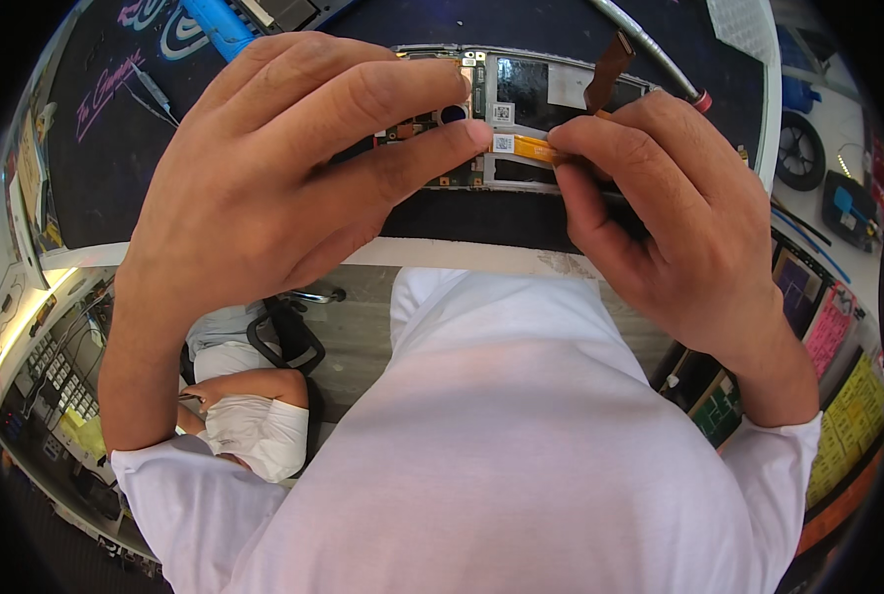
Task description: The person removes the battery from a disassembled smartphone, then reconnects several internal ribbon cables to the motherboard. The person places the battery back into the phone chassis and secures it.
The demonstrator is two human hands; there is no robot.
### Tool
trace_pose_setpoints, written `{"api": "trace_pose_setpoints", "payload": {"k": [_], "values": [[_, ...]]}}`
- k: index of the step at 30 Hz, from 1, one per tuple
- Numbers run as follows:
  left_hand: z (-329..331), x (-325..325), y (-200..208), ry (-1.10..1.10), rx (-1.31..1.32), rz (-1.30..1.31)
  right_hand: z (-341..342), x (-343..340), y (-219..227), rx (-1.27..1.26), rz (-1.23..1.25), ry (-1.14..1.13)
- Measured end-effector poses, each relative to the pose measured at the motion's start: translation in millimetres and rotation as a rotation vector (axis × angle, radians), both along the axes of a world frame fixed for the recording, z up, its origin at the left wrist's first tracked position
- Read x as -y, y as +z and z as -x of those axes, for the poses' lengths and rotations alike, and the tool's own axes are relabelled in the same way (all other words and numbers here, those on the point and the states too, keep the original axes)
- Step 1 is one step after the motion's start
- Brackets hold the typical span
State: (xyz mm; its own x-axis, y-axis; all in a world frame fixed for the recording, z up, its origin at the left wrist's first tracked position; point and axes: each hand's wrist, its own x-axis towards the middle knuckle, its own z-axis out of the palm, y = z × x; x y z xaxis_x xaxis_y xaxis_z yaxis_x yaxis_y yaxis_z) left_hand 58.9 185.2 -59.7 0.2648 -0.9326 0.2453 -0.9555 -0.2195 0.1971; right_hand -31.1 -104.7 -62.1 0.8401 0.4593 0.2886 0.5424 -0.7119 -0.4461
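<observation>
An opened, slim rectangular electronic device lay on a matte black mat, near the front edge of the table, its thin metal rim framing the parts inside. Its left portion was a dense circuit board of small, hard-edged pieces, partly hidden under fingers; the right portion was smoother, with dark glossy panels and a pale, flat rectangle.

The left hand arched palm down over the board, its fingers spread, two of them stretched out. The lower fingertip rested at the left end of a flat, flexible orange ribbon cable; whether the upper one touched the board, one could not tell. The right hand had its thumb and forefinger drawn together, pinching the ribbon's right end, the remaining fingers curled behind.

A brown, film-like strip stood up, bent, just beyond the right hand. Near it slanted a smooth, round metal rod with a red end, and past the left hand lay a bright blue bar. The table's border was white and scuffed, and soft creases crossed the person's white cloth shirt.
</observation>
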Motion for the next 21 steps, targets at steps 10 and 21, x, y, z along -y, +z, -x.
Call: {"api": "trace_pose_setpoints", "payload": {"k": [10,21], "values": [[2.7,-2.6,-2.6,0.007,0.017,-0.018,2.3,-0.8,-5.7,0.072,-0.010,-0.018],[5.0,-4.1,-1.8,0.020,0.056,-0.034,1.2,-1.0,-3.4,-0.014,-0.012,-0.035]]}}
